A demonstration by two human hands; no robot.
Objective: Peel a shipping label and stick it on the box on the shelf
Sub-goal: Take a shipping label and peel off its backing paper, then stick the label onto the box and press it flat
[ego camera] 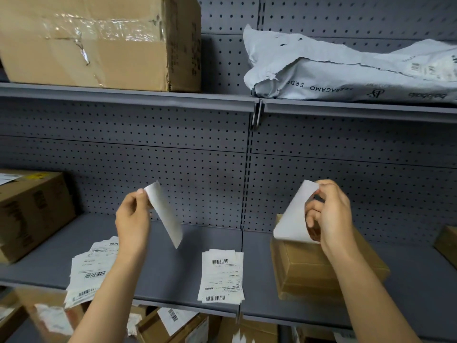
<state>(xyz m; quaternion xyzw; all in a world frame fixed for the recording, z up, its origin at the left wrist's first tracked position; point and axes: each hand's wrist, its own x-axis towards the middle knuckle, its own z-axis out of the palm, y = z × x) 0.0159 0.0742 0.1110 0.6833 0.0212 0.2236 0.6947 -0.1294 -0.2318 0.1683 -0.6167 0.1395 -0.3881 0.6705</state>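
I read the peel as done: my left hand [133, 219] pinches the top corner of one narrow white sheet [164, 214], which hangs free in the air above the shelf [173, 268], while my right hand [330, 216] is closed on the upper edge of a second, wider white sheet [294, 219] held just over the small brown box [321, 268] at the right of that shelf. Both sheets show me blank faces, so I cannot tell for certain which is the label and which the backing; I judge the right one to be the label, since it hangs over the box top with its lower edge close to the cardboard. Two piles of printed labels [221, 277] lie flat on the shelf between my arms and to the left. Next I would lower the right sheet sticky side down onto the box top, keep it square and smooth it flat, and drop the left sheet aside.
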